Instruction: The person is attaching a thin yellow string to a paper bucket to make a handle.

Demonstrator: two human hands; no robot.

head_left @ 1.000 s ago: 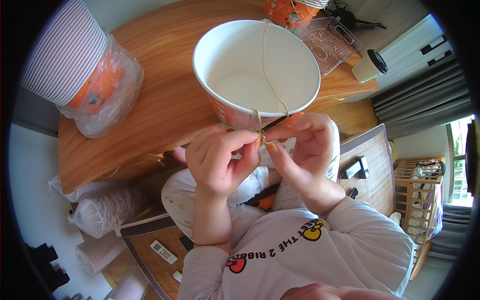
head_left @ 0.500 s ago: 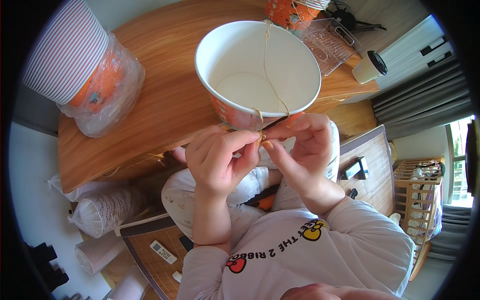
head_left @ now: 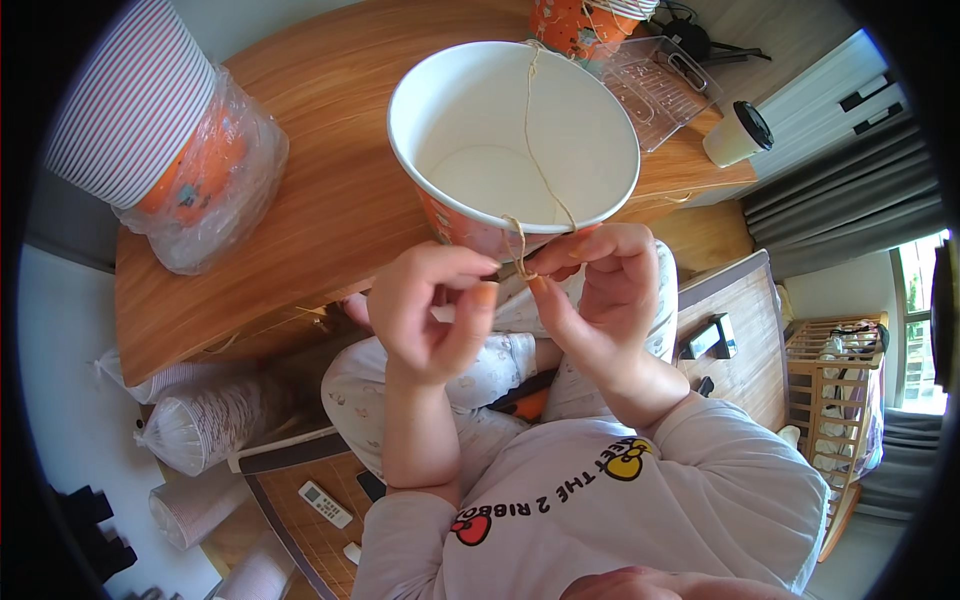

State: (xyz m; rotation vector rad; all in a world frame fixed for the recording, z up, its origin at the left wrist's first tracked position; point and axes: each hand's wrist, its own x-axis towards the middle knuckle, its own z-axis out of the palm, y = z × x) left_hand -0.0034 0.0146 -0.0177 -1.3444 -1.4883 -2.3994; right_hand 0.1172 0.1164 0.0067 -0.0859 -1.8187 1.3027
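Observation:
A large paper bucket (head_left: 455, 130), white inside and orange outside, stands at the table's near edge. Thin twine (head_left: 532, 130) runs from its far rim across the mouth to the near rim, where a loop hangs over the outside. My right hand (head_left: 598, 295) pinches the lower end of that loop between thumb and forefinger, just below the rim. Close beside it on the left, my left hand (head_left: 425, 310) has thumb and forefinger apart, with nothing visible between them. Whether there is a knot under my right fingertips is hidden.
Stacked paper buckets (head_left: 135, 110), partly in clear plastic, stand at the table's left. At the far right are more orange buckets (head_left: 575, 28), a clear plastic tray (head_left: 655, 85) and a lidded cup (head_left: 735, 138). Bagged cup stacks (head_left: 200, 430) lie below left, near a remote control (head_left: 325, 503).
My left hand has let go of the twine and drawn slightly left, its thumb and forefinger parting. My right hand still pinches the twine in nearly the same place.

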